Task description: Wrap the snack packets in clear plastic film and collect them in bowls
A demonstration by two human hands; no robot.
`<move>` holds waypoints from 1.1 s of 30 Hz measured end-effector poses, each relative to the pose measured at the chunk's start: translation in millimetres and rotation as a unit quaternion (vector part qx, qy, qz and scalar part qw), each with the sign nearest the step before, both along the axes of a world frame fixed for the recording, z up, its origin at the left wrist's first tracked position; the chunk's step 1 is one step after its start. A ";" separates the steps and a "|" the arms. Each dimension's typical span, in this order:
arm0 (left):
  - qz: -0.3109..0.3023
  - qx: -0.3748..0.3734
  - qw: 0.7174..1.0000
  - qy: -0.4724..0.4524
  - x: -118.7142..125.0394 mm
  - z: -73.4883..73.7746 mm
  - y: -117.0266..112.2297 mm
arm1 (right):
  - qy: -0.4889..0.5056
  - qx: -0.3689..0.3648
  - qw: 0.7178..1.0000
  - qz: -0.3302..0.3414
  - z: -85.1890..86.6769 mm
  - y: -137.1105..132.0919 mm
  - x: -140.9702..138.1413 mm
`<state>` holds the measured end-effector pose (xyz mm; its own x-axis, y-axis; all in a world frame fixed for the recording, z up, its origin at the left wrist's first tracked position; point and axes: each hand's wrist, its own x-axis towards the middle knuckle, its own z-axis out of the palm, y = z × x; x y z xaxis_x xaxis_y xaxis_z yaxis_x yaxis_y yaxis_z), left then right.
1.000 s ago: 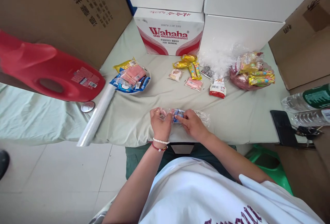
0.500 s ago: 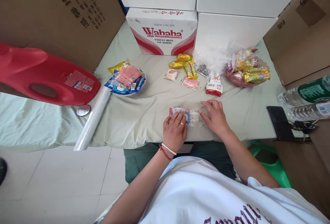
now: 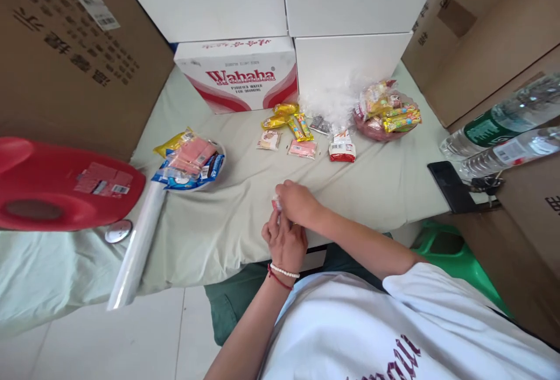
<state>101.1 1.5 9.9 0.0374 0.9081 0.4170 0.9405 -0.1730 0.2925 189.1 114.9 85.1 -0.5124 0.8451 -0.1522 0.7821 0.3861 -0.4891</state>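
At the table's front edge, my left hand (image 3: 285, 245) and my right hand (image 3: 298, 204) meet, the right lying partly over the left fingers. A small end of a snack packet (image 3: 276, 203), red and white, shows between them. The fingers of both hands are closed round it, and most of it is hidden. Beyond the hands lie a pink packet (image 3: 302, 148), a pale packet (image 3: 268, 140), several yellow-wrapped snacks (image 3: 287, 118) and a red-and-white packet (image 3: 342, 151). Crumpled clear plastic (image 3: 328, 100) lies behind these.
On the left are a bowl of packets (image 3: 221, 171), a clear film roll (image 3: 137, 246), a round metal lid (image 3: 118, 231) and a red jug (image 3: 70, 187). A snack-filled bowl (image 3: 371, 130), bottles (image 3: 494, 126) and a phone (image 3: 450, 186) are right. Boxes (image 3: 240, 80) line the back.
My right hand has moved left onto my left hand. The packet, earlier flat on the table with clear plastic beside it, is now bunched between both hands. The camera view has shifted.
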 end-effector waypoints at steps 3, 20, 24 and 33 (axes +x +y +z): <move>-0.043 0.014 0.998 -0.036 -14.4 -3.2 -7.7 | -0.022 -0.005 1.000 0.017 -7.7 -3.0 -19.3; 0.003 0.110 0.993 -0.034 -84.3 -15.0 10.2 | 0.078 0.142 0.986 -0.033 -20.3 -32.4 36.2; -0.036 0.099 0.994 -0.010 -81.8 -17.7 11.8 | 0.276 0.064 0.936 -0.208 -6.7 -4.2 132.9; -0.041 0.116 0.992 0.029 -80.3 -10.7 15.5 | 0.352 0.148 0.757 -0.530 82.5 191.2 364.4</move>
<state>20.8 17.0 -0.8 0.1371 0.7815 0.6087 0.9347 -0.3056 0.1818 553.6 306.1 167.7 0.6122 0.7816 0.1197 0.3147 -0.1020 -0.9437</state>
